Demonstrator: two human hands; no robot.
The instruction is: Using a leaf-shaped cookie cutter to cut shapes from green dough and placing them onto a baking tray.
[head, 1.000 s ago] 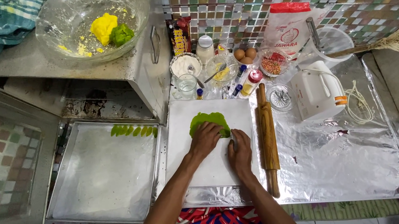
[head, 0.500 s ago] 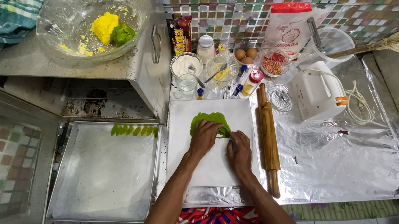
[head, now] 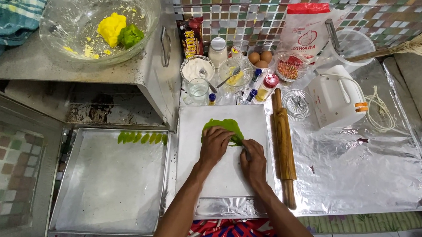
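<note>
— what's going on at the bench right now?

— the flat sheet of green dough lies on the white board, at its far end. the left hand rests spread on the dough, fingers curled over its near edge, pressing rather than gripping. the right hand sits just beside it, pinched on something small and thin at the dough's edge; a blade, i'd guess, but i cannot tell.

— so which step is this?

— cutting small pieces, i'd judge. a row of green leaf shapes already lies along the far edge of the baking tray to the left.

— and the next move?

— a light touch, i'd think: free the cut piece without tearing it, lift it flat. the rolling pin lies untouched beside the board.
</note>
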